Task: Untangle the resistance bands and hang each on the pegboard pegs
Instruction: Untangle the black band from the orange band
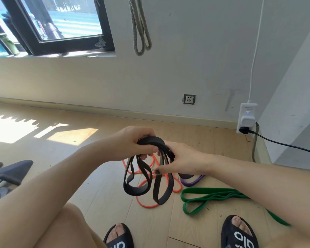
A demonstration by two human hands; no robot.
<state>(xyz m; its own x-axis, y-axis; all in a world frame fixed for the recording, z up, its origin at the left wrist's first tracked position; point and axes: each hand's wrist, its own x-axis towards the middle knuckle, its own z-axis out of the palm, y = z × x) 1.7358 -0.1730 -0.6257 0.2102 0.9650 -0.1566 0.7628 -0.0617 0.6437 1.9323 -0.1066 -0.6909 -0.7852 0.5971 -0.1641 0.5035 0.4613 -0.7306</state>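
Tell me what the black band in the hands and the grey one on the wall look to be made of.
Black band: likely matte rubber or latex; flat, smooth, drooping in limp loops. Grey band: probably woven fabric or braided cord; speckled, textured surface.

left hand (132, 143) + right hand (182, 159): grip black band (161, 190) | orange band (147, 204): floor

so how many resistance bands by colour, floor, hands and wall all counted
black band: 1, held by left hand and right hand
orange band: 1
purple band: 1
green band: 1
grey band: 1, hanging on the wall
total: 5
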